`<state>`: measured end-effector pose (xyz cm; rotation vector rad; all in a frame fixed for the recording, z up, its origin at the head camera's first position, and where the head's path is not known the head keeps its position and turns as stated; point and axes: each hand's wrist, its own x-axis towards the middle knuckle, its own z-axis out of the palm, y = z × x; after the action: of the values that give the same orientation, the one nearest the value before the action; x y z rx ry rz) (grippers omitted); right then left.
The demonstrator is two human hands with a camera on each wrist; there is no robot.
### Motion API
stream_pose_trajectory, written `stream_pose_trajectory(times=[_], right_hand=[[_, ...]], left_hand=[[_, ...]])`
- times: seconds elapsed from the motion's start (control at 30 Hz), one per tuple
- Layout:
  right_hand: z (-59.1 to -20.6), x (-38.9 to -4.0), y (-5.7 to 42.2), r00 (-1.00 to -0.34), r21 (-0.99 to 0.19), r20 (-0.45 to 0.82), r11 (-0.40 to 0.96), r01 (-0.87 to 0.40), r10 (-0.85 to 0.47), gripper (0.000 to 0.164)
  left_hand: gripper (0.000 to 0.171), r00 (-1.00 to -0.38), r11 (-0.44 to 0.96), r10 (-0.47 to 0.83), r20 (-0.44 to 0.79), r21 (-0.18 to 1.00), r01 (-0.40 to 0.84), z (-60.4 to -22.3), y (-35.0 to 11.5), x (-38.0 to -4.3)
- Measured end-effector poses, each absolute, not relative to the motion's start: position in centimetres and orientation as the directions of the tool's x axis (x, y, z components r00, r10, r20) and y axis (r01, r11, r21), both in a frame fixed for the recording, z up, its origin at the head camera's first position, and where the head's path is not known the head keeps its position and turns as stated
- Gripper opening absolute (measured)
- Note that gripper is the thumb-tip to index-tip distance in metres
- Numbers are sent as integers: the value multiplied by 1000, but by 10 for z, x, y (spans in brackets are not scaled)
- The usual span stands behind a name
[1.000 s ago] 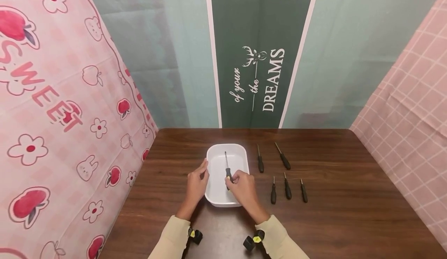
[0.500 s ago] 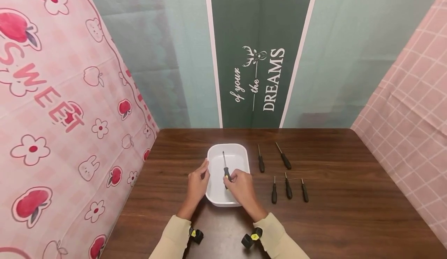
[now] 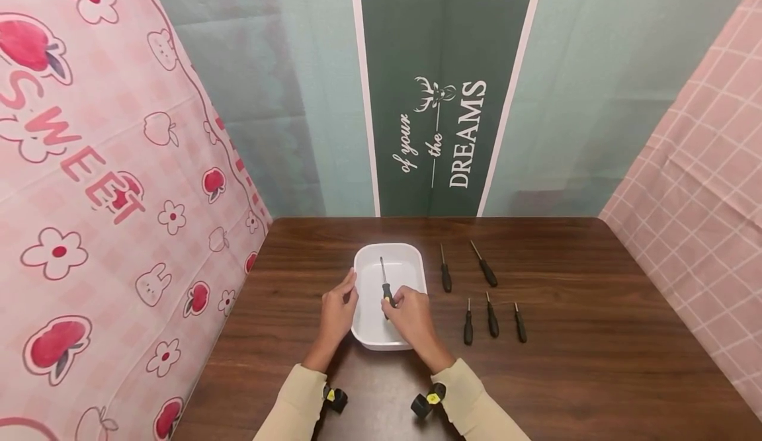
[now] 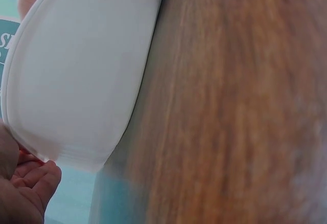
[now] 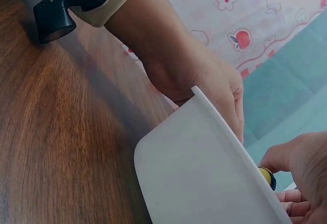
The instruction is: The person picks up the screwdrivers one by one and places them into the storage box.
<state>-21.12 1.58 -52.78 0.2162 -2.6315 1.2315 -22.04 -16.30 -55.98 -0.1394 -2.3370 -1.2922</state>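
A white rectangular plastic container (image 3: 387, 346) with rounded corners sits on the table. My left hand (image 3: 338, 309) grips its left rim; in the left wrist view the fingertips (image 4: 48, 180) meet the container's outer wall. Over the inside, my right hand (image 3: 411, 310) pinches a screwdriver (image 3: 385, 289) by its black-and-yellow handle, the metal shaft pointing to the far end. In the right wrist view only the yellow-and-black handle end (image 5: 266, 175) shows past the rim, beside the right thumb.
Several black-handled screwdrivers lie right of the container: two farther back, including one screwdriver (image 3: 446, 277), and a nearer row, including another screwdriver (image 3: 492, 324). The brown wooden table (image 3: 595, 361) ends at hanging fabric (image 3: 286, 97) behind and at both sides.
The right hand has shifted slightly left, bringing the screwdriver a little left within the container. The left hand keeps its place at the rim. The loose screwdrivers stay put.
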Motion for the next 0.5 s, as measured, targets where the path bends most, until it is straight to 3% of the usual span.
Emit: stream_pose_trajectory(times=[0.5], right_hand=[[-533,-212,14,-938,-664,345,695,-276,-43,28]], left_hand=[[34,-889,536,-126,441,784,313,-558,-163,-220]])
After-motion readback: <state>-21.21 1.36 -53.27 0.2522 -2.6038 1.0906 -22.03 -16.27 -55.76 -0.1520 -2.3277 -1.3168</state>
